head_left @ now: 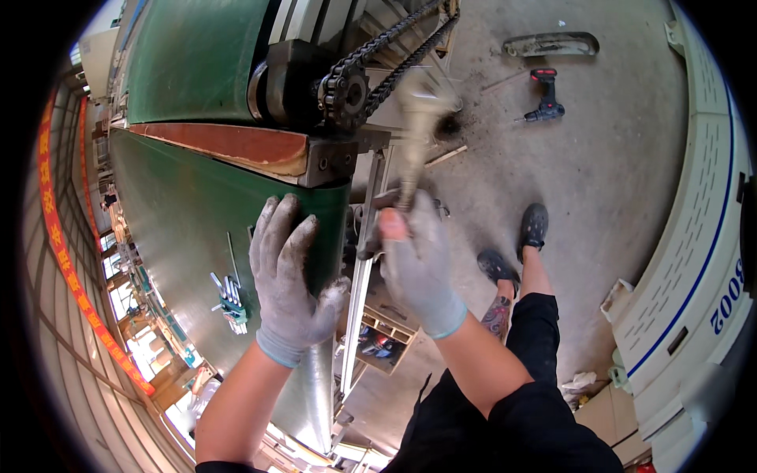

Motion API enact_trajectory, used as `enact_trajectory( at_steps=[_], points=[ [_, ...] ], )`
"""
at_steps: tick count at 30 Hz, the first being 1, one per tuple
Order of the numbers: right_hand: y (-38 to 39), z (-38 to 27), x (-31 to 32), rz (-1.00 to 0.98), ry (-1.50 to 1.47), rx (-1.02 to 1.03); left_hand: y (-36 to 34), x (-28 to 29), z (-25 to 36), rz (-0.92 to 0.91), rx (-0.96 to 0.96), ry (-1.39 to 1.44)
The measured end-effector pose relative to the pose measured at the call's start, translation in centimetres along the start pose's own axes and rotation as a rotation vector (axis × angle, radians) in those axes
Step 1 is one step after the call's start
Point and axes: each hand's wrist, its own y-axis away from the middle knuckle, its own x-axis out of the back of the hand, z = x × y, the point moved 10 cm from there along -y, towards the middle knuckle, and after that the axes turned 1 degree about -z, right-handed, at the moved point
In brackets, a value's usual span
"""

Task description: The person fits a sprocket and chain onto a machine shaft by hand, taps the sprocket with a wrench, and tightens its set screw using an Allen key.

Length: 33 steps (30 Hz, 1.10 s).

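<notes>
My left hand [284, 276], in a dirty pale glove, lies open over the green belt [181, 213] close to its edge, fingers stretched and thumb apart. Closed round a tan, hammer-shaped tool [414, 146] is my gloved right hand [423, 272]; the tool points away from me and is smeared by motion. An orange-red thumb tip shows on that glove. Beyond my hands sit a dark sprocket [345, 96] and a chain [402, 51]. A metal block [331, 162] with holes stands below the sprocket, beside a red-brown wedge-shaped panel [229, 146].
A hex key set [229, 303] lies on the belt at left. On the concrete floor are a cordless drill [545, 96] and a long metal cover [550, 45]. A wooden box [382, 343] with tools stands below my hands. A white machine cabinet [686, 260] rises at right.
</notes>
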Motion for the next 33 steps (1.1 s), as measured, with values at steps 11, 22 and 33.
enact_trajectory(
  at_steps=[11,22,33],
  points=[
    [0.9,1.3,2.5,0.285,-0.687,-0.212,0.0,0.2,0.2,-0.011,-0.001,-0.005],
    [1.0,2.0,2.8,0.276,-0.554,-0.231,-0.1,0.1,0.4,-0.009,-0.015,-0.030],
    [-0.3,1.0,3.7,0.338,-0.626,-0.007,-0.1,0.0,0.1,-0.019,0.003,-0.027]
  ],
)
